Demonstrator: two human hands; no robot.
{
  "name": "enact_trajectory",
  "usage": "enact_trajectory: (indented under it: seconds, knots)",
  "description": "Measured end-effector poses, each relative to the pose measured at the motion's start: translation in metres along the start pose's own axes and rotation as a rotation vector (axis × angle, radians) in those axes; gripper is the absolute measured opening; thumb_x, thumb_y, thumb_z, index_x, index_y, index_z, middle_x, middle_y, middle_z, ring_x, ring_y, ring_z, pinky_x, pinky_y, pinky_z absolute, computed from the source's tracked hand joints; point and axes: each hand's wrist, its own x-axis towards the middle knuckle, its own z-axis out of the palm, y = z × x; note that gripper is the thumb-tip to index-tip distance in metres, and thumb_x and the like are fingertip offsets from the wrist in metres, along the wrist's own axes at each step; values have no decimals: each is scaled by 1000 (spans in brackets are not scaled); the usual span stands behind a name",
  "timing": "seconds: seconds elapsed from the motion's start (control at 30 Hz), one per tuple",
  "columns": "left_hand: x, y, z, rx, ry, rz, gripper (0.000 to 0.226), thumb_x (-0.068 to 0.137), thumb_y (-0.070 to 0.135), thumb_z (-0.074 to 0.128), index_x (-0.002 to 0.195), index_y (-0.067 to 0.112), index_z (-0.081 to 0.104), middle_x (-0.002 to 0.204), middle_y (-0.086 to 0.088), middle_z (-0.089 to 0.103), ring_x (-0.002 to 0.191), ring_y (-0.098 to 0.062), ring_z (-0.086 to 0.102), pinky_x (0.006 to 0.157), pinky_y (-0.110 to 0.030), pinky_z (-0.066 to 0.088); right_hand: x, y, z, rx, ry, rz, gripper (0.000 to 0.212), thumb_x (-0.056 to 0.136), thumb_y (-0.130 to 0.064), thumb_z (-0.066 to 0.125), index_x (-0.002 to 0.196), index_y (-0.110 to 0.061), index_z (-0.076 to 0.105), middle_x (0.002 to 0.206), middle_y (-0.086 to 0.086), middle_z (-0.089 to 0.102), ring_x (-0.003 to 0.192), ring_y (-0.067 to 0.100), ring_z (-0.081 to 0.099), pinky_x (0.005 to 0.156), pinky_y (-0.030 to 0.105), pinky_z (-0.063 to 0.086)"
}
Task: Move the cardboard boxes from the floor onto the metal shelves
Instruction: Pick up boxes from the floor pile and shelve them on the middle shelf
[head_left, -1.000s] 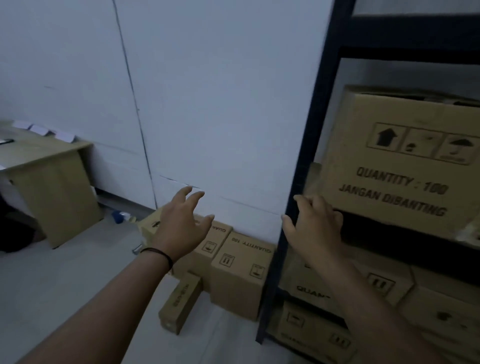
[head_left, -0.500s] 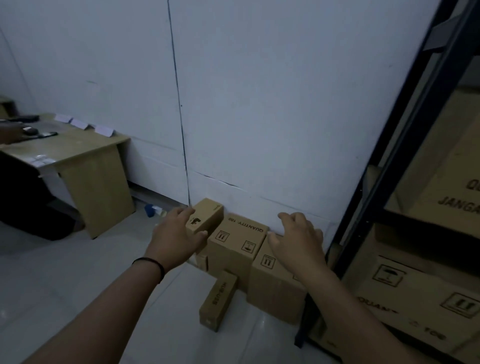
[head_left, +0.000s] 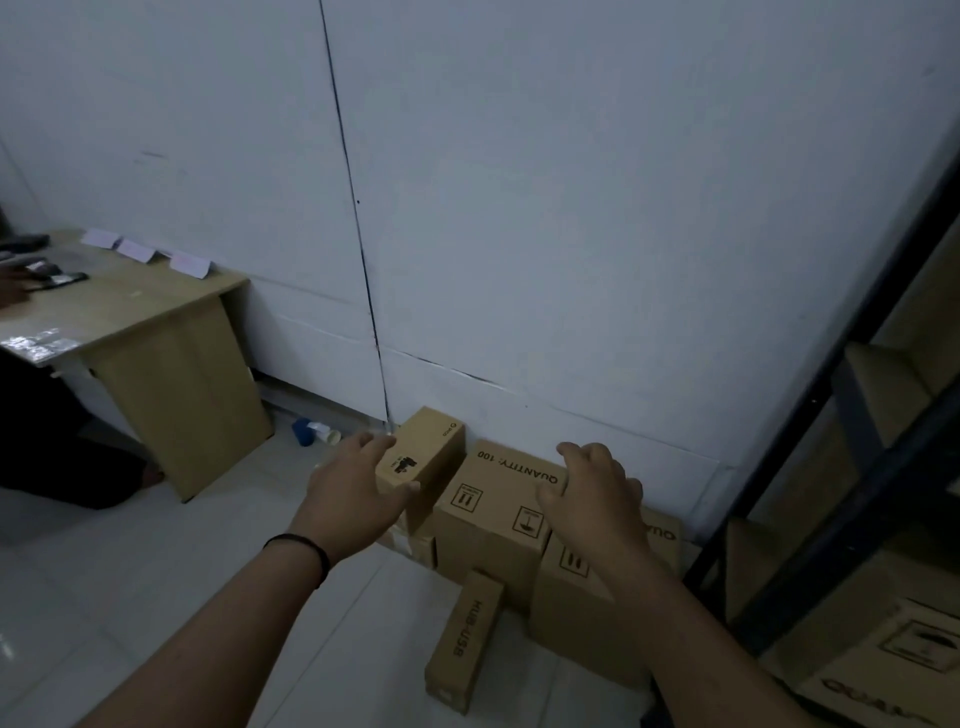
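Here both hands are seen stretched out and holding nothing: the left hand (head_left: 358, 493) with fingers spread, the right hand (head_left: 592, 493) with fingers loosely bent. The small box (head_left: 423, 462) is found just beyond and to the right of the left fingertips, perched on the floor stack by the wall, its long axis running away toward the wall. The "QUANTITY: 100" box (head_left: 498, 499) is set under the right fingers, print upside down. Contact cannot be told

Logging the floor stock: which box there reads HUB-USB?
The long narrow box lying in front of the bigger cartons, nearest the camera; the others are squarer.
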Motion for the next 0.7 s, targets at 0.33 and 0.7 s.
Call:
enact_trajectory:
  seconds: [0.33, 0.7]
  knots:
    - [108, -48, -5, -27, -44, -35, 56, 89, 35, 64, 139, 18, 44, 143, -3, 43, 129, -18, 43, 102, -28, 37, 104, -41, 33, 22, -45, 25, 53, 96, -39, 45, 145, -22, 35, 141, 3, 39, 125, 21, 42, 105, 39, 31]
    - [231, -169, -35, -45, -157, 15, 63, 88, 39, 64, 142, 15, 41, 146, -5, 41, 132, -19, 40, 107, -32, 34, 189, -134, 101, 87, -79, 194, 54, 97, -39, 45, 147, -23, 31, 146, 3, 33, 129, 23, 40, 104, 37, 34]
